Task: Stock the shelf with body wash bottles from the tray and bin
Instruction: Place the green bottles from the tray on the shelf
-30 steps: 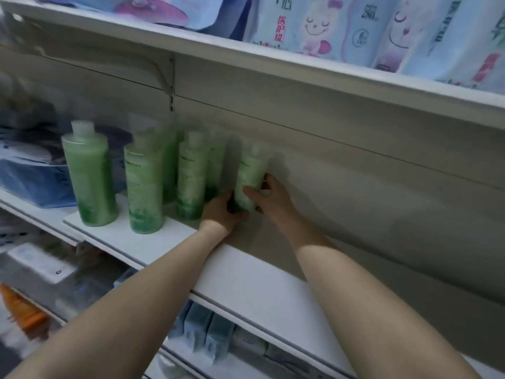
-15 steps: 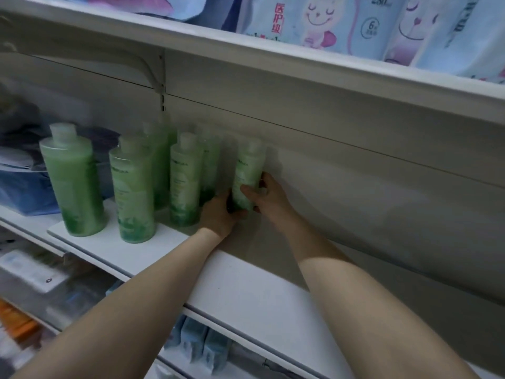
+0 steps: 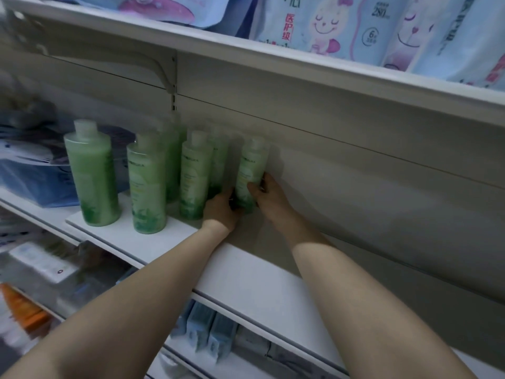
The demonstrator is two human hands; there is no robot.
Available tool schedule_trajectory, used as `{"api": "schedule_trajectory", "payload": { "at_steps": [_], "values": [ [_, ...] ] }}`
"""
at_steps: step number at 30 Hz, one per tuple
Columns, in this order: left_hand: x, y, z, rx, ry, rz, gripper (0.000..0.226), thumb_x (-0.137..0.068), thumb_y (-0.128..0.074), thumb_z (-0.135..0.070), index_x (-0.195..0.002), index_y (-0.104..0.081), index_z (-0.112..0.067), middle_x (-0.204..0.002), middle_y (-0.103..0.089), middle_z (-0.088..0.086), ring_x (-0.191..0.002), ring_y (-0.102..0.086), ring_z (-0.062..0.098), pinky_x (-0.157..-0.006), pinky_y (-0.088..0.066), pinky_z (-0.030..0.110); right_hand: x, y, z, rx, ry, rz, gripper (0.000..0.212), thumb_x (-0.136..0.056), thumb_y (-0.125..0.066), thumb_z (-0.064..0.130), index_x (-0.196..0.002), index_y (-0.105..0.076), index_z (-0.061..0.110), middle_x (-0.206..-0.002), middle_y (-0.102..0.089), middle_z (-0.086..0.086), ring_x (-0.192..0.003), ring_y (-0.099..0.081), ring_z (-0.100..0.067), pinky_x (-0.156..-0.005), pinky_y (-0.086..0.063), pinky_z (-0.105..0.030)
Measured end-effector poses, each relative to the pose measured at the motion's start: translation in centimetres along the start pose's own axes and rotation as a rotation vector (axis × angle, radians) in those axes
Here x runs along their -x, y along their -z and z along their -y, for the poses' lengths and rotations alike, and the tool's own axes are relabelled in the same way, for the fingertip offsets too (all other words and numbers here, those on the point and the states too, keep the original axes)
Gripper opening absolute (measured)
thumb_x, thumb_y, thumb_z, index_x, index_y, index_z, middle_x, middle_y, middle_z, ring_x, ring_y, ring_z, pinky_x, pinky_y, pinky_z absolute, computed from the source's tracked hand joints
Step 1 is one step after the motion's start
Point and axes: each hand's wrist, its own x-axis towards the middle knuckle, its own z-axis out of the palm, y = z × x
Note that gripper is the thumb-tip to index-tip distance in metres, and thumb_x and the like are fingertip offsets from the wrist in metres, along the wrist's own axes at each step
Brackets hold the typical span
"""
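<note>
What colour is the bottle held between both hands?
Pale green with a whitish cap, the bottle shows in the head view.

— Item under handling? 
— A green body wash bottle (image 3: 250, 173), translucent, pale cap, upright at the back of the white shelf (image 3: 246, 274), against the rear panel. The left hand (image 3: 221, 209) and right hand (image 3: 269, 192) grip its lower part from either side.

— Other stock? 
— More green bottles (image 3: 147, 181) of the same kind stand upright to its left, in front and back rows; the back ones are blurred. The nearest one stands just beside the held bottle.
</note>
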Motion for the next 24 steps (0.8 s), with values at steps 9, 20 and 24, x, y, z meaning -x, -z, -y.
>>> {"api": "schedule_trajectory", "payload": {
  "at_steps": [9, 20, 24],
  "values": [
    [4.8, 2.6, 0.9, 0.231, 0.016, 0.065, 0.052, -0.082, -0.070, -0.007, -0.132, -0.056, -0.007, -0.125, -0.064, 0.013, -0.115, -0.061, 0.029, -0.097, -0.051, 0.044, 6.3, -0.3, 1.8, 0.101, -0.109, -0.116, 0.060, -0.101, -0.049, 0.019, -0.156, -0.026, 0.018, -0.154, -0.043, -0.009, -0.133, -0.050, -0.028, -0.110, -0.043, -0.045],
    [16.7, 8.0, 1.7, 0.412, -0.132, 0.026, 0.035, -0.085, -0.071, -0.012, -0.119, -0.064, -0.015, -0.108, -0.070, -0.001, -0.101, -0.066, 0.011, -0.095, -0.052, 0.029, 20.2, -5.1, 3.0, -0.109, -0.088, -0.163, 0.041, -0.099, -0.054, 0.003, -0.139, -0.051, 0.012, -0.093, -0.061, 0.001, -0.081, -0.069, -0.019, -0.087, -0.059, -0.038],
    [21.3, 8.8, 4.5, 0.518, -0.129, -0.017, 0.033, -0.087, -0.065, -0.005, -0.118, -0.065, -0.016, -0.105, -0.069, -0.002, -0.101, -0.064, 0.009, -0.090, -0.052, 0.023, 24.9, -7.6, 1.8, -0.032, -0.052, -0.162, 0.029, -0.098, -0.055, 0.002, -0.123, -0.061, 0.015, -0.090, -0.063, -0.001, -0.077, -0.069, -0.016, -0.076, -0.060, -0.028]
  ]
}}
